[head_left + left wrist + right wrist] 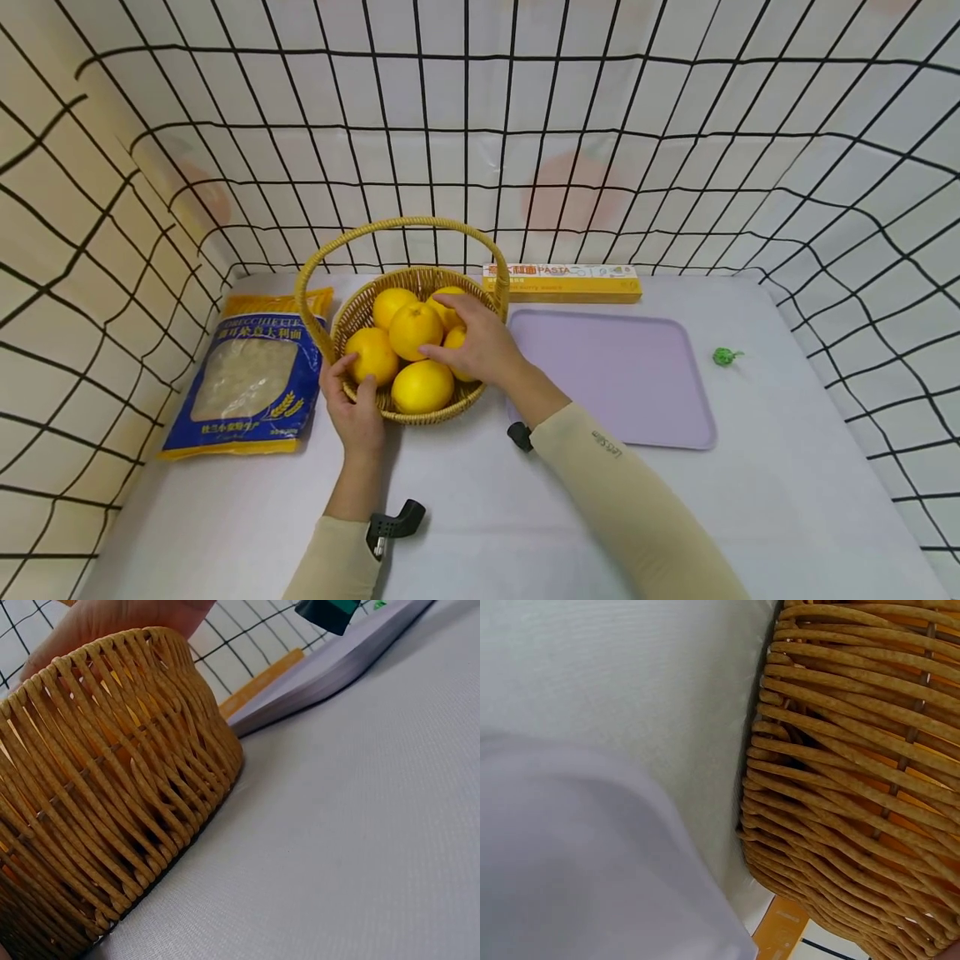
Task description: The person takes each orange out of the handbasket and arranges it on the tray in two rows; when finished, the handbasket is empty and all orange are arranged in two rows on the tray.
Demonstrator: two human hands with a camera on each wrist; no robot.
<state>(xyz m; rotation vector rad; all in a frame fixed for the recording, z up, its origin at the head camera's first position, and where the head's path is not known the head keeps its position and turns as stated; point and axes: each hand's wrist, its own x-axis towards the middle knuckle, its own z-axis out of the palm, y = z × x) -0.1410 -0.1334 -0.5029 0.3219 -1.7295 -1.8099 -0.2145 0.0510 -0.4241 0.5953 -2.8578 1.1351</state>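
Note:
A round wicker basket (480,404) with a tall arched handle (405,223) holds several yellow-orange oranges. My left hand (354,412) reaches over its front left rim, thumb and fingertips at the edge of the leftmost orange (372,354). From the right, my right hand (480,342) reaches in, its thumb and fingers spread around the top orange (415,330); other oranges lie partly under this hand. The left wrist view shows the basket's woven side (127,765), with the right hand (112,626) above its rim. In the right wrist view the wicker wall (855,772) fills the right side.
A lilac tray (615,379) lies right of the basket, a yellow pasta box (570,287) behind it. A blue pasta bag (247,375) is at left. A small green object (725,357) sits far right. Black wire grid (465,125) encloses the back and sides.

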